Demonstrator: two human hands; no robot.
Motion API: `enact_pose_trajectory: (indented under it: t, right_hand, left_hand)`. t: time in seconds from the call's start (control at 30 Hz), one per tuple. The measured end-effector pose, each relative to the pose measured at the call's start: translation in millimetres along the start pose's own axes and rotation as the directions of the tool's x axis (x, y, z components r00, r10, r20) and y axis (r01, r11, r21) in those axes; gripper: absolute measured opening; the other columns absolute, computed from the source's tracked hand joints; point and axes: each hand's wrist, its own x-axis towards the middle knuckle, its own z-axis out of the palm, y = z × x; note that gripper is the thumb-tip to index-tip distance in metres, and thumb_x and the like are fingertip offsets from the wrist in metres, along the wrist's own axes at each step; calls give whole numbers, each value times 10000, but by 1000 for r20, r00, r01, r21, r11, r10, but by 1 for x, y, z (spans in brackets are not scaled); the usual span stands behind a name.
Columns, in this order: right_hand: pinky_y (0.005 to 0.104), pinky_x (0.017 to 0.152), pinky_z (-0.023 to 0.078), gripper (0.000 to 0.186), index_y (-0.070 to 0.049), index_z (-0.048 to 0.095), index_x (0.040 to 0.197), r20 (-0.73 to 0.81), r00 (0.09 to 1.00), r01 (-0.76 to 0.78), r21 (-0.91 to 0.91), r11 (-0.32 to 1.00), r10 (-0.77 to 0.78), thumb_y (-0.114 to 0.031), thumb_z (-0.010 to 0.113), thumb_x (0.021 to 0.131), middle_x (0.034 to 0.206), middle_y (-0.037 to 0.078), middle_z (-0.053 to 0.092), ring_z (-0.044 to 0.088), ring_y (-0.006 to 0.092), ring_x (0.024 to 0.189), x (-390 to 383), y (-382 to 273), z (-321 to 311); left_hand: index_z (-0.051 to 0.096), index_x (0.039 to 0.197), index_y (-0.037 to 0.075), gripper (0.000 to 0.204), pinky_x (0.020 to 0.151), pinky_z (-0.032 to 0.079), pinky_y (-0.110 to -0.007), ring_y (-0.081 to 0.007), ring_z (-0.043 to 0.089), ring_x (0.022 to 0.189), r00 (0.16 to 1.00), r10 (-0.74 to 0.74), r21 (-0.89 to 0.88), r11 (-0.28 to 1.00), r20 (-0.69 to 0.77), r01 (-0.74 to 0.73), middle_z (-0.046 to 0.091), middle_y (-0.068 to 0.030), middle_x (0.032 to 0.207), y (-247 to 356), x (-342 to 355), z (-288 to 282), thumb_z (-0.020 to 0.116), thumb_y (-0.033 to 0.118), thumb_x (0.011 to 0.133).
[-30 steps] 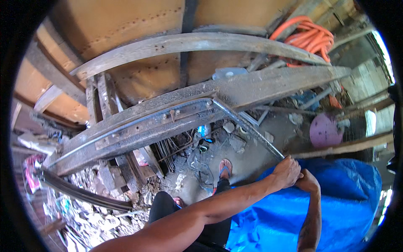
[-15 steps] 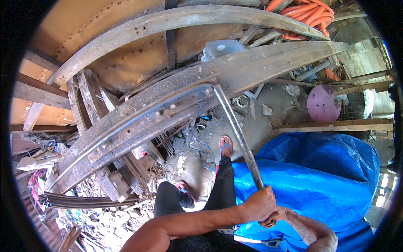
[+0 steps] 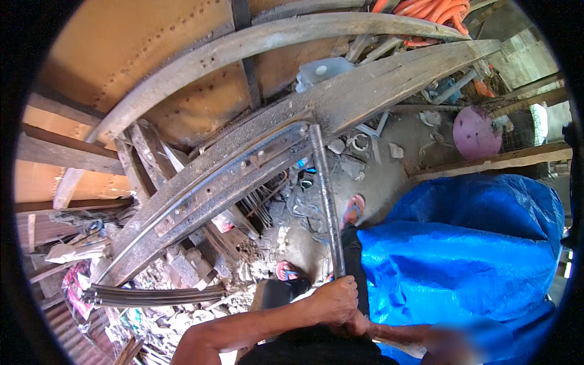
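A long metal pipe (image 3: 326, 201) slants up from my hands to the thick wooden beam. My left hand (image 3: 336, 301) is closed around its near end. Just below, my right hand (image 3: 359, 325) is closed too, partly hidden behind the left. The pipe's far end meets the bent end of a thin metal rod (image 3: 228, 147), which runs along the beam (image 3: 377, 82) beside a bolted steel strip (image 3: 222, 182). Whether the pipe fits over the rod end, I cannot tell.
Right of my legs lies a large blue tarp (image 3: 462, 243). Ahead are a pink round object (image 3: 476, 132), an orange hose (image 3: 432, 13) and a curved timber (image 3: 243, 50). Several dark metal rods (image 3: 155, 296) lie at lower left above rubble. My sandaled feet stand on the dirt floor.
Both hands have swung left with the pipe's near end, from beside the tarp to in front of my legs. The view has shifted slightly.
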Motion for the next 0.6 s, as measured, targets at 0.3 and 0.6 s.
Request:
enact_pose_trajectory:
  t: [0.3, 0.6]
  right_hand:
    - [283, 369, 309, 112, -72, 518, 711, 176, 983, -51, -7, 999, 52, -111, 541, 814, 527, 29, 446, 430, 128, 409, 24, -25, -9]
    - [281, 381, 318, 160, -85, 480, 690, 128, 991, -32, 41, 999, 27, -145, 510, 836, 509, 23, 418, 417, 134, 397, 69, 8, 50]
  left_hand:
    - [621, 549, 89, 144, 585, 373, -334, -201, 538, 524, 913, -212, -15, 973, 349, 232, 593, -72, 557, 22, 26, -24, 554, 180, 638]
    - [584, 572, 71, 185, 697, 324, -295, -169, 468, 605, 1000, 17, 183, 983, 12, -19, 543, -51, 584, 9, -22, 7, 489, 153, 708]
